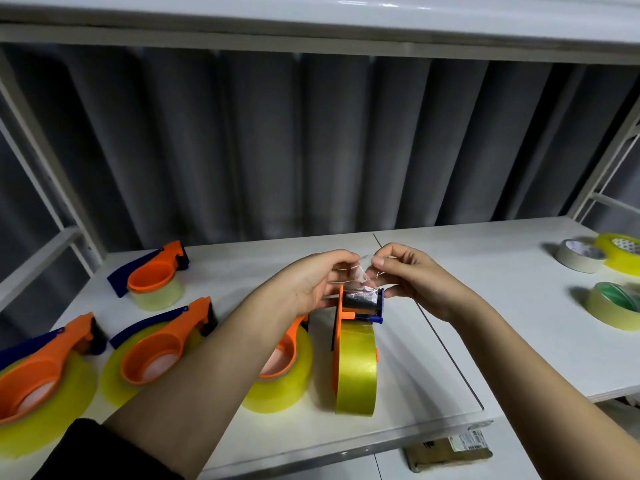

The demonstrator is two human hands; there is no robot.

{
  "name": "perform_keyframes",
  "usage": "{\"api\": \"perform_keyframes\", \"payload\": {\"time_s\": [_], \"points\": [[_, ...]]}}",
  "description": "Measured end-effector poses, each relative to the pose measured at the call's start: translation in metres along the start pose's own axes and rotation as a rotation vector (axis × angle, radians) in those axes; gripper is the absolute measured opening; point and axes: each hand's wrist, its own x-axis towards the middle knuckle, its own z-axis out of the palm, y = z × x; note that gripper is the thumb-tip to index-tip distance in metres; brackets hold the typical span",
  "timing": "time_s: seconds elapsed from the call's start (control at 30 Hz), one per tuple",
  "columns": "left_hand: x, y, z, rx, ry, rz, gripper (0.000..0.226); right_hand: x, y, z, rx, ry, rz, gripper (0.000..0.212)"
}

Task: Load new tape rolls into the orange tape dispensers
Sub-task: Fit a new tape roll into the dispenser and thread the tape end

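Orange dispenser (pixel 360 306) upright on white worktop (pixel 450 341), yellow roll (pixel 356 368) loaded; left hand (pixel 308 285) and right hand (pixel 412 275) fingers pinching clear tape end (pixel 362 273).

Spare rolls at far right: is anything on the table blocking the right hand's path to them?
Nothing visible does. The right hand pinches the tape end above the upright dispenser; bare table lies between it and the spare rolls.
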Motion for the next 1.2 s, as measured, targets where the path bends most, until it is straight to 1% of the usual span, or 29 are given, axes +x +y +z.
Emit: {"api": "perform_keyframes", "payload": {"time_s": [0.1, 0.27, 0.37, 0.53, 0.6, 0.7, 0.73, 0.8, 0.87, 0.93, 1.0, 1.07, 1.13, 1.2], "points": [[0.001, 0.004, 0.0, 0.003, -0.044, -0.032, 0.016, 0.001, 0.003, 0.001, -0.011, 0.021, -0.062, 0.018], [0.003, 0.008, 0.0, 0.053, -0.088, -0.061, 0.017, 0.001, 0.005, 0.001, -0.061, 0.021, -0.143, 0.016], [0.003, 0.008, 0.0, 0.068, -0.098, -0.062, 0.016, 0.0, 0.006, 0.002, -0.066, 0.024, -0.17, 0.015], [0.001, 0.009, 0.002, 0.07, -0.101, -0.057, 0.016, -0.001, 0.007, 0.002, -0.069, 0.033, -0.188, 0.007], [0.0, 0.007, 0.003, 0.042, -0.083, -0.04, 0.015, -0.002, 0.007, 0.003, -0.06, 0.031, -0.183, 0.006], [0.002, 0.002, 0.002, -0.044, -0.017, 0.056, 0.02, -0.003, 0.006, 0.002, -0.051, 0.026, -0.18, 0.005], [0.003, 0.0, 0.002, 0.001, 0.029, 0.125, 0.022, -0.003, 0.006, 0.002, -0.051, 0.024, -0.181, 0.005], [0.001, 0.0, 0.003, 0.208, 0.116, 0.301, 0.023, -0.003, 0.005, 0.002, -0.048, 0.019, -0.181, 0.006], [-0.002, 0.001, 0.004, 0.379, 0.164, 0.464, 0.019, -0.003, 0.004, 0.002, -0.055, 0.014, -0.177, 0.006], [-0.003, 0.004, 0.004, 0.461, 0.194, 0.542, 0.013, -0.002, 0.003, 0.002, -0.065, 0.012, -0.169, 0.006], [-0.003, 0.004, 0.004, 0.456, 0.2, 0.526, 0.007, -0.001, 0.003, 0.001, -0.063, 0.011, -0.158, 0.009], [-0.002, 0.003, 0.005, 0.355, 0.175, 0.434, 0.003, -0.001, 0.004, 0.0, -0.05, 0.006, -0.141, 0.013], [-0.002, 0.001, 0.005, 0.234, 0.132, 0.341, 0.004, -0.001, 0.006, -0.001, -0.027, -0.011, -0.12, 0.018], [-0.002, -0.001, 0.004, 0.146, 0.082, 0.291, 0.005, -0.002, 0.009, -0.001, 0.009, -0.022, -0.102, 0.024]]}}
